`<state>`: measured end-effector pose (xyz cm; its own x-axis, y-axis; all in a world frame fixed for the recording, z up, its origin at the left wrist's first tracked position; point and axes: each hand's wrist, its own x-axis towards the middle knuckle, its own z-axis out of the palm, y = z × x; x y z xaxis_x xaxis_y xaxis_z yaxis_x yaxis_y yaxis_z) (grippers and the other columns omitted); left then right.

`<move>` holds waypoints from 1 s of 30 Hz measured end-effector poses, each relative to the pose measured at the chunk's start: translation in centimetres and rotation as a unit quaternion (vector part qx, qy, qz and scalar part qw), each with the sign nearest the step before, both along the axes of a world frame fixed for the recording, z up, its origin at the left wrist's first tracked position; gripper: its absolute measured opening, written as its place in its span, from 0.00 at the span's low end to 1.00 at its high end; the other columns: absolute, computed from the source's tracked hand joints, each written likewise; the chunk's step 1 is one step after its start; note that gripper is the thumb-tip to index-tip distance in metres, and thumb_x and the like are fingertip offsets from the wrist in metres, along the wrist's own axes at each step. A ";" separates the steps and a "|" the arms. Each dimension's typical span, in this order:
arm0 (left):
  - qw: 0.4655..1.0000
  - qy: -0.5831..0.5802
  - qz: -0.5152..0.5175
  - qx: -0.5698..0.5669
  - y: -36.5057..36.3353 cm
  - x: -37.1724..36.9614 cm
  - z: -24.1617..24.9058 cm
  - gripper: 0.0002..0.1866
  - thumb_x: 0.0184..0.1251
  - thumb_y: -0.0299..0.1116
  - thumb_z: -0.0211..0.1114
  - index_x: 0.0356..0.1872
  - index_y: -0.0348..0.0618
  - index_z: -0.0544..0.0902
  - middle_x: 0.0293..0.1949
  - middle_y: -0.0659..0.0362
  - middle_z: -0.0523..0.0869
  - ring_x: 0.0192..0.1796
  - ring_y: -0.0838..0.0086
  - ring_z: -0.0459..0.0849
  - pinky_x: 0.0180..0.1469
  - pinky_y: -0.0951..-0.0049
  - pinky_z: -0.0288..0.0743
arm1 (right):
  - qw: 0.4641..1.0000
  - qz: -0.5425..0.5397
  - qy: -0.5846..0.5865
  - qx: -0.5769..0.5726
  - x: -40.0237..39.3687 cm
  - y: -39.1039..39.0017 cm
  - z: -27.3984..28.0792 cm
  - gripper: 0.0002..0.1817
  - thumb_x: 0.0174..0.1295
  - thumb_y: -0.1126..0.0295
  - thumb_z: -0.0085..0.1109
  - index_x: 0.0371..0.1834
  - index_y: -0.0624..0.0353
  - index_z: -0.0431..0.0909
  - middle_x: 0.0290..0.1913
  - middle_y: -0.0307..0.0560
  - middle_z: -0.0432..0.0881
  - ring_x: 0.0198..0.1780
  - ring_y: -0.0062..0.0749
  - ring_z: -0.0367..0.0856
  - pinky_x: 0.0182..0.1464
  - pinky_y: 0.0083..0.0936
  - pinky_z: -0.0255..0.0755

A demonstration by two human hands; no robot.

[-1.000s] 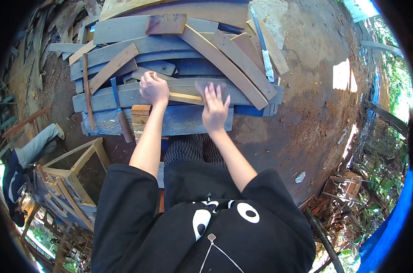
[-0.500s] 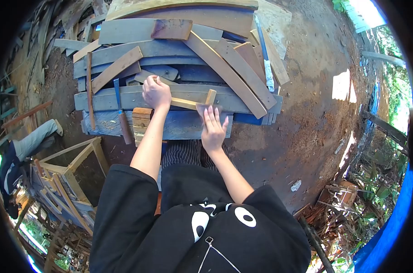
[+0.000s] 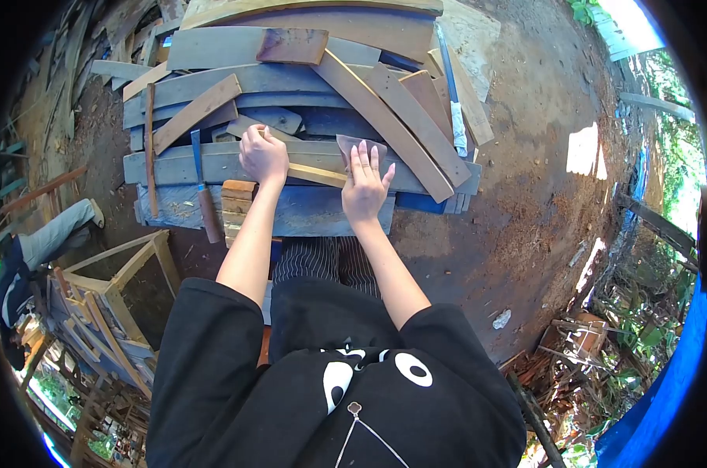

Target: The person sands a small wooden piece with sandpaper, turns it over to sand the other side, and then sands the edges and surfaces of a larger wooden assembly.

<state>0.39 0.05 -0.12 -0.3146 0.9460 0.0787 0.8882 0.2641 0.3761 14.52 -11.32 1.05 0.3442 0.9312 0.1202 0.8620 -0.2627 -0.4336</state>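
Observation:
My left hand (image 3: 264,154) is closed around one end of a pale wooden stick (image 3: 316,175), over the front planks of a wood stack. My right hand (image 3: 365,186) lies over the stick's other end. Its fingers stretch flat across a brownish sheet of sandpaper (image 3: 352,146), pressing it from above; the thumb sticks out to the right. The short crosspiece on the stick is hidden now under the sheet and fingers. Left of my left hand lies a chisel (image 3: 204,195) with a brown handle, beside a small pile of wooden blocks (image 3: 237,204).
Grey curved planks (image 3: 236,82) are stacked ahead, with loose boards (image 3: 388,117) lying across them. A long blue-bladed tool (image 3: 453,101) rests at the right. A wooden frame (image 3: 127,269) stands on the dirt floor at left, near another person's leg (image 3: 61,226).
My right hand and the sandpaper have moved forward along the crosspiece, covering it. My left hand keeps its grip on the stick, and the view has shifted slightly.

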 end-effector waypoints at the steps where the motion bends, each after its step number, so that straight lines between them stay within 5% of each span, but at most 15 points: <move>1: 1.000 0.002 -0.001 0.002 0.1 0.0 0.1 0.06 0.64 0.34 0.57 0.39 0.46 0.77 0.38 0.57 0.81 0.46 0.61 0.79 0.46 0.60 0.71 | 1.000 0.009 -0.001 0.006 -0.2 -0.6 0.0 0.22 0.61 0.72 0.52 0.61 0.56 0.74 0.65 0.43 0.72 0.68 0.40 0.66 0.70 0.54 0.44; 5: 1.000 -0.002 -0.002 0.004 0.3 0.0 -0.1 0.06 0.64 0.34 0.57 0.39 0.45 0.77 0.38 0.57 0.81 0.45 0.60 0.79 0.46 0.60 0.71 | 0.998 0.057 -0.008 -0.016 -1.9 -7.0 -0.1 0.25 0.58 0.73 0.52 0.62 0.57 0.72 0.67 0.43 0.70 0.70 0.39 0.64 0.70 0.52 0.43; 12: 1.000 0.001 -0.001 0.000 0.0 -0.1 0.0 0.06 0.65 0.35 0.57 0.38 0.46 0.77 0.38 0.58 0.81 0.46 0.61 0.79 0.46 0.60 0.71 | 1.000 0.009 -0.001 0.013 -0.1 -0.2 -0.1 0.22 0.62 0.71 0.51 0.62 0.56 0.73 0.66 0.43 0.71 0.69 0.40 0.66 0.68 0.51 0.49; 18: 1.000 -0.010 -0.001 0.010 -0.1 -0.2 -0.1 0.06 0.64 0.34 0.57 0.38 0.46 0.77 0.39 0.57 0.81 0.46 0.60 0.80 0.46 0.59 0.71 | 0.998 0.054 0.017 -0.014 -2.5 -8.0 -0.8 0.25 0.57 0.72 0.53 0.61 0.54 0.75 0.67 0.40 0.70 0.70 0.36 0.64 0.72 0.52 0.34; 24: 1.000 -0.001 -0.008 0.014 0.0 0.0 0.2 0.07 0.64 0.35 0.57 0.38 0.45 0.77 0.38 0.57 0.81 0.45 0.60 0.80 0.46 0.60 0.71 | 0.999 0.034 -0.011 -0.010 -2.2 -1.7 -0.4 0.23 0.60 0.70 0.54 0.61 0.54 0.74 0.66 0.40 0.71 0.71 0.35 0.62 0.71 0.53 0.40; 30: 1.000 -0.005 0.000 0.006 0.1 0.0 0.2 0.07 0.64 0.35 0.57 0.38 0.46 0.77 0.39 0.57 0.81 0.46 0.60 0.80 0.47 0.60 0.72 | 0.996 0.084 -0.006 0.014 -3.1 -7.0 -0.7 0.23 0.58 0.71 0.52 0.59 0.53 0.76 0.64 0.39 0.73 0.69 0.33 0.65 0.73 0.48 0.36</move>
<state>0.39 0.15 0.07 -0.3156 0.9449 0.0864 0.8840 0.2598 0.3886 11.37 -18.32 0.33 0.1815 0.9718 0.1505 0.8977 -0.1013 -0.4288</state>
